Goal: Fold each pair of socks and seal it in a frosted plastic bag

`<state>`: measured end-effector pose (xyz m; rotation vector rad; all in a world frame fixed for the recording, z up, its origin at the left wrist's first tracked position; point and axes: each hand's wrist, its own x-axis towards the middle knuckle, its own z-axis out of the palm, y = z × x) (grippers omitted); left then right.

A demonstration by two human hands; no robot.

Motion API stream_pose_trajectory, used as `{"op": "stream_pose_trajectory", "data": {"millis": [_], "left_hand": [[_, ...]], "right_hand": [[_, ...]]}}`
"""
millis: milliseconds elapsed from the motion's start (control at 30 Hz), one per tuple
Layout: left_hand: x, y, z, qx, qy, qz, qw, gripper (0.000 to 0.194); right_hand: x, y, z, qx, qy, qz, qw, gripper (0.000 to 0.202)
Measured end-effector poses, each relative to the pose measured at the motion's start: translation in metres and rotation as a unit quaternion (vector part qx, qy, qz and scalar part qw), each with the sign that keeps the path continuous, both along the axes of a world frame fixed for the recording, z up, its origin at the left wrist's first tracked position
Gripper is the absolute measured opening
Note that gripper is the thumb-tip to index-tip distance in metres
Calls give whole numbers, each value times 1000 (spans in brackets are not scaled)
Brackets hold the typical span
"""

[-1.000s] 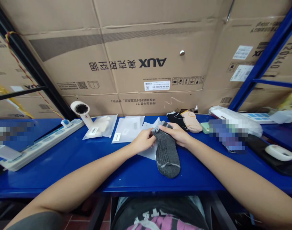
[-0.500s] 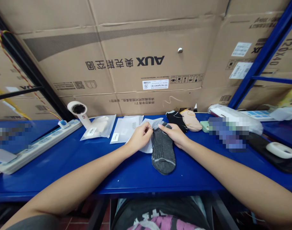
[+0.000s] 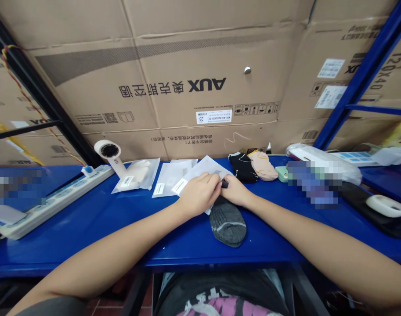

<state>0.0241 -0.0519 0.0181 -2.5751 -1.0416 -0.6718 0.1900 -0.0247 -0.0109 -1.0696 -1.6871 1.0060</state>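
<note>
On the blue surface (image 3: 174,251), the curled left hand (image 3: 198,196) grips a frosted bag (image 3: 207,164) toward twelve o'clock; the right hand (image 3: 237,191) pinches a gray sock (image 3: 229,226), apparently needing steady fingers.

Open blue tabletop (image 3: 128,228) lies nearest the body; the cardboard (image 3: 174,52) blocks the far side.

From my head, the only view looks forward and down; my hands (image 3: 216,193) are near, with the cardboard (image 3: 187,57) upright beyond the blue table (image 3: 121,232).
</note>
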Motion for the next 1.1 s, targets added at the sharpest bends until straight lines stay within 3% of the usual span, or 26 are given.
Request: {"op": "stream_pose_trajectory", "data": {"millis": [100,200,300,400,533,667,767,867,1000,1100], "left_hand": [[3,-3,1,43,21,-26,999,23],[3,-1,3,59,29,-23,998,21],[0,4,4,54,22,-23,998,20],[-3,6,4,73,10,-40,996,24],[0,0,5,103,-18,-75,992,26],[7,-12,7,84,-57,-112,988,25],[12,-18,4,66,-55,-127,988,25],[14,-18,-1,53,-43,-128,989,26],[14,-14,-8,48,-44,-114,991,26],[12,-11,-9,63,-52,-97,992,26]], "right_hand": [[-4,0,-2,-82,156,-2,984,19],[-9,-1,0,-119,315,-37,941,35],[-11,-2,4,-133,367,-40,920,45],[-8,-3,10,-85,338,-39,936,44],[2,-8,20,81,158,-76,981,35],[3,-12,28,193,30,-22,980,27],[-3,-7,23,142,66,25,987,28],[-7,0,11,57,131,19,990,28],[-7,-1,-3,-49,225,-16,973,33],[-8,-6,-3,-105,262,15,959,38]]}}
